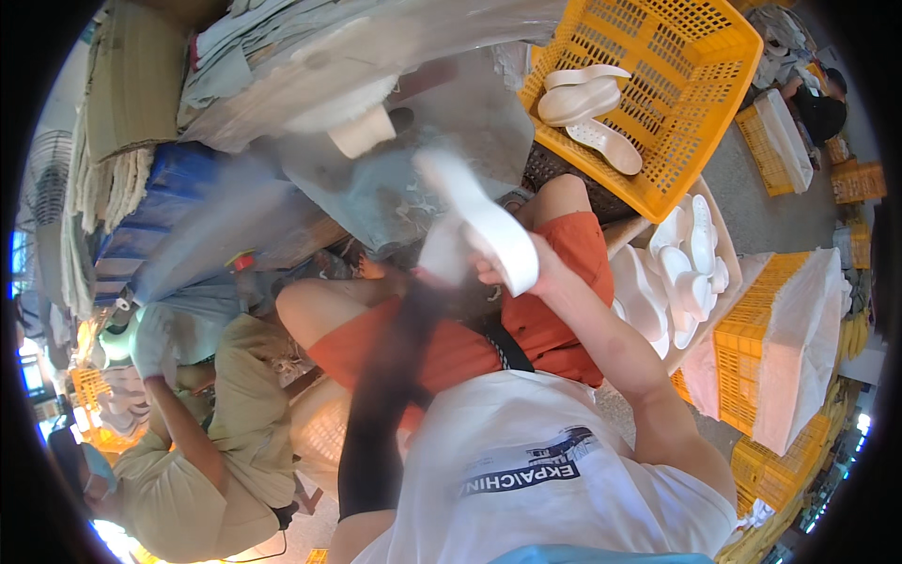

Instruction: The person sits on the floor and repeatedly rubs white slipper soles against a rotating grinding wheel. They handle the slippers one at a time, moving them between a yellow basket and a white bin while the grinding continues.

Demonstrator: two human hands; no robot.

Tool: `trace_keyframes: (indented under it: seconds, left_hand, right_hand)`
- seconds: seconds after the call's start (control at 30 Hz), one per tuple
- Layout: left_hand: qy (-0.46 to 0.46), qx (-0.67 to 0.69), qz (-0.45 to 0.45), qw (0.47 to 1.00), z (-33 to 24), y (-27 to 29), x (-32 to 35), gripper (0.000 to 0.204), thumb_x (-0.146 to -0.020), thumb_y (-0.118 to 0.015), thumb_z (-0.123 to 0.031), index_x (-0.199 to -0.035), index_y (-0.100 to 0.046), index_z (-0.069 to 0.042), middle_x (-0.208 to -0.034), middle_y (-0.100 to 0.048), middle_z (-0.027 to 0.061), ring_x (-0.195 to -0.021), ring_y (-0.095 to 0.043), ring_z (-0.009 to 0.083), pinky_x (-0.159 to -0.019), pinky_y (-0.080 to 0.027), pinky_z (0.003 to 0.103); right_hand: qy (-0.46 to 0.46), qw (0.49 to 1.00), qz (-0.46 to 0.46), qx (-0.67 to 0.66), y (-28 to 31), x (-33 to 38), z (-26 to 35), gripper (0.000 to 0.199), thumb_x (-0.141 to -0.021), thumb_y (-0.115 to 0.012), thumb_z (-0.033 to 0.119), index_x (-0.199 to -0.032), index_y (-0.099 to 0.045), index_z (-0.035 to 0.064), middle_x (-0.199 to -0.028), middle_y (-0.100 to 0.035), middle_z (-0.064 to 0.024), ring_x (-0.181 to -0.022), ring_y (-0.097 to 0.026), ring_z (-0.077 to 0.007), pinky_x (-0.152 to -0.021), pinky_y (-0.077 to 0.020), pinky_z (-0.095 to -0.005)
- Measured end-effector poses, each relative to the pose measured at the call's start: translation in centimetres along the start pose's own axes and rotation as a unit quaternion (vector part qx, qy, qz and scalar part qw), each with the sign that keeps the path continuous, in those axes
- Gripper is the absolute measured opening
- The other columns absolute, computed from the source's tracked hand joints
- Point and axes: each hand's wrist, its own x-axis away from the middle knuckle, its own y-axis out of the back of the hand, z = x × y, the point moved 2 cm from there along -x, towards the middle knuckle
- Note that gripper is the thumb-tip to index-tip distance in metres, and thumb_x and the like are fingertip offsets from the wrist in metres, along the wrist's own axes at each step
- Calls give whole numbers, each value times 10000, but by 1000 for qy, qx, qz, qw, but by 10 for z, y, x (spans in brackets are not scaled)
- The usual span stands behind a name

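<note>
A white platform shoe sole (489,221) slants across my lap, its far end smeared by motion. My right hand (512,265) is bare and closed round its near end. My left hand (442,254), in a white glove below a black sleeve, is right beside the sole. It is blurred, so I cannot tell whether its fingers grip the sole. Beyond the hands, a pale cylindrical piece (364,132) shows below a whitish fuzzy ring, over a grey-blue sheet (442,122) with scraps on it.
A yellow basket (709,122) at the far right holds several soles (601,146). More white soles (684,268) fill a container by my right arm. Stacked yellow crates (747,338) stand further right. A co-worker in beige (188,489) sits at my left, beside a blue structure (174,193).
</note>
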Motion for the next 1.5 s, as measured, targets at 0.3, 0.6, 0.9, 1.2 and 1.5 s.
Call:
trace_keyframes:
  seconds: [0.3, 0.6, 0.9, 1.2, 1.5]
  left_hand:
    - [-153, 80, -62, 983, 25, 60, -161, 389, -1075, -543, -224, -1403, -559, -16, -1321, -655, 135, -1196, -644, 295, -1069, -514, 456]
    - [-82, -633, -285, 716, -48, 138, -114, 475, -1046, -562, -391, -1357, -615, -35, -1135, -710, 225, -1052, -685, 383, -896, -533, 447]
    - [-196, 87, -145, 966, -17, 61, -161, 420, -1057, -585, -328, -1293, -640, 16, -1110, -702, 75, -1015, -657, 176, -876, -529, 312]
    - [-199, -728, -136, 641, -80, 136, -125, 398, -1027, -568, -286, -1377, -615, -103, -1098, -738, 159, -1033, -699, 302, -873, -553, 381]
    - [-126, -361, -146, 912, -72, 85, -95, 386, -1074, -567, -320, -1141, -697, 37, -951, -703, 60, -830, -637, 126, -765, -537, 345]
  right_hand:
    - [391, 618, -371, 573, -110, -45, 83, 696, -839, -666, 113, -1471, -416, -38, -1221, -642, -308, -1113, -683, -403, -960, -536, -447]
    - [325, 558, -349, 679, -72, -175, 114, 623, -810, -721, 297, -1250, -551, -112, -940, -719, -318, -973, -698, -501, -881, -554, -533]
    - [363, 573, -318, 662, -105, -65, 88, 606, -871, -620, 138, -1443, -489, -11, -1232, -660, -320, -1126, -669, -452, -976, -533, -470]
    - [350, 631, -277, 635, -86, -133, 105, 380, -920, -563, 160, -1239, -624, -37, -884, -720, -284, -887, -715, -465, -825, -552, -542]
    - [290, 633, -238, 678, -82, -151, 81, 588, -858, -647, 180, -1335, -440, -94, -1069, -695, -336, -1002, -667, -532, -896, -529, -565]
